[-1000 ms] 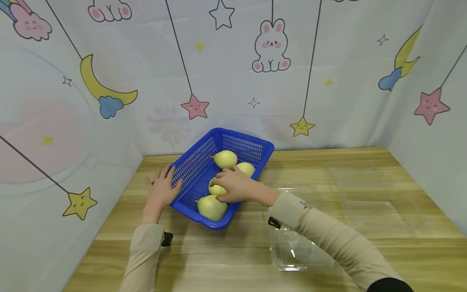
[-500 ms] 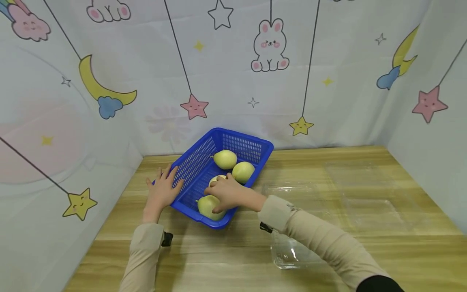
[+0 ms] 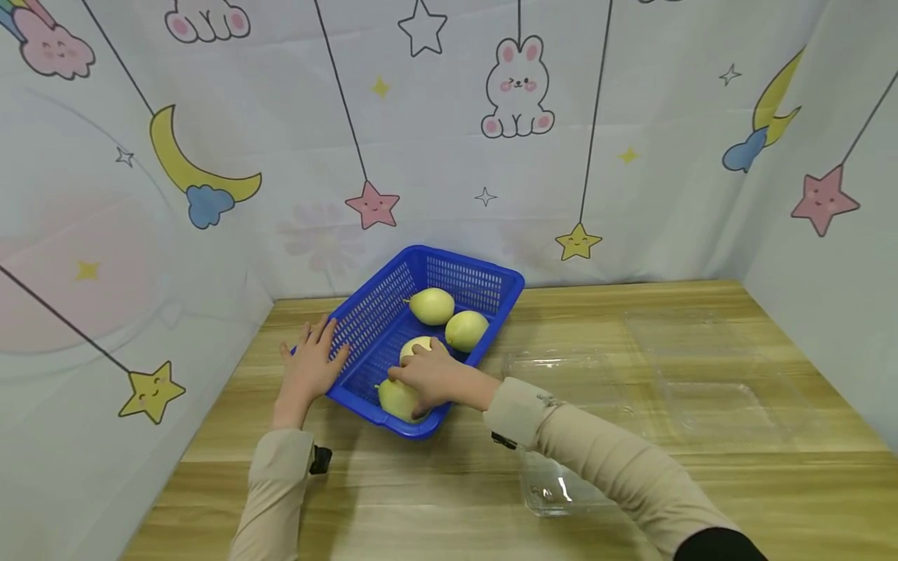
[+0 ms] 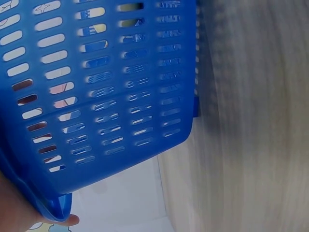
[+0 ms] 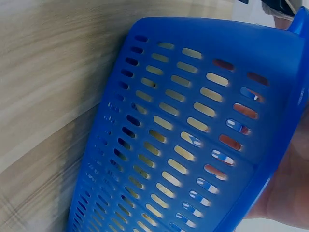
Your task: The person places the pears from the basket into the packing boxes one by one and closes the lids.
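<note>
A blue plastic basket (image 3: 375, 323) with slotted walls sits on the table at an angle, several yellow-green pears inside. My left hand (image 3: 311, 375) rests on its left rim, fingers spread and fairly straight. Reaching over the right side, my right hand (image 3: 438, 375) grips the nearest pear (image 3: 395, 399), fingers over its top and thumb on the near side. The hand partly covers a second pear (image 3: 415, 347) just behind. Farther back lie two more, a right pear (image 3: 466, 331) and a rear pear (image 3: 431, 306). Both wrist views mostly show the outer basket wall (image 4: 111, 92).
Right of the basket is a clear plastic container (image 3: 554, 495), partly hidden under my right sleeve (image 3: 603, 444). Another clear container (image 3: 722, 409) lies farther right. A printed cloth backdrop (image 3: 449, 156) closes off the table's back and sides.
My right hand has moved from the middle pears toward the near end of the basket and taken hold of the nearest pear. My left hand has stayed on the rim.
</note>
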`<state>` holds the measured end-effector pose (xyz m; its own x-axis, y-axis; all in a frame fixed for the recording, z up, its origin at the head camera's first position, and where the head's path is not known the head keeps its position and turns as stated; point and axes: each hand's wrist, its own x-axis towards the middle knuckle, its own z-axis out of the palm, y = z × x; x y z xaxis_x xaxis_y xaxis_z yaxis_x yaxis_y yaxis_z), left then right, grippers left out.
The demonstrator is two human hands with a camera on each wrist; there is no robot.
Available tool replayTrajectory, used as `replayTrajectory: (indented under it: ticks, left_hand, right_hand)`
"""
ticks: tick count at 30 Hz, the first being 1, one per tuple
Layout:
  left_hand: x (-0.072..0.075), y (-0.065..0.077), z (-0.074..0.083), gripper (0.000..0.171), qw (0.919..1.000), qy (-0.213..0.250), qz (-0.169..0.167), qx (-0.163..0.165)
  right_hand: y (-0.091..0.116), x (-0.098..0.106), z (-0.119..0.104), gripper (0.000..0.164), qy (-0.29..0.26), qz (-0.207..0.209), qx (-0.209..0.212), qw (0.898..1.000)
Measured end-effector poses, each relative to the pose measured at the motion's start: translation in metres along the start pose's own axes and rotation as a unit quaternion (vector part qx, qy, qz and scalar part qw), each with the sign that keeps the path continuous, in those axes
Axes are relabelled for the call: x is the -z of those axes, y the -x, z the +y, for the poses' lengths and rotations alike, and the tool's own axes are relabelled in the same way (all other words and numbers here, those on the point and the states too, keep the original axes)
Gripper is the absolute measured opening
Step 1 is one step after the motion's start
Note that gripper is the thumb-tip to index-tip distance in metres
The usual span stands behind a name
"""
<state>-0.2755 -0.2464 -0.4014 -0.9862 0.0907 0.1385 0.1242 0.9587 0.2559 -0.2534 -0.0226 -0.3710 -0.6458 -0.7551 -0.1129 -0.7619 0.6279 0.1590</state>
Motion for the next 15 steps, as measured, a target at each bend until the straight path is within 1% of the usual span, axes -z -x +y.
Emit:
replayTrajectory:
  ticks: [7, 12, 15]
  left_hand:
    - [-0.0005, 0.0005, -0.0009, 0.061, 1.0000, 0.001, -0.002, -0.001]
    - [0.0008, 0.0017, -0.0010, 0.061, 1.0000, 0.001, -0.002, -0.002]
    - [0.0013, 0.0019, -0.0005, 0.060, 1.0000, 0.000, -0.003, -0.004]
  right_hand:
    - [-0.0040, -0.0004, -0.0032, 0.068, 0.018, -0.003, 0.014, 1.000]
    - [-0.0068, -0.0020, -0.0045, 0.072, 0.050, 0.004, 0.025, 0.998]
    - [-0.0086, -0.0033, -0.0051, 0.073, 0.060, -0.001, 0.027, 0.998]
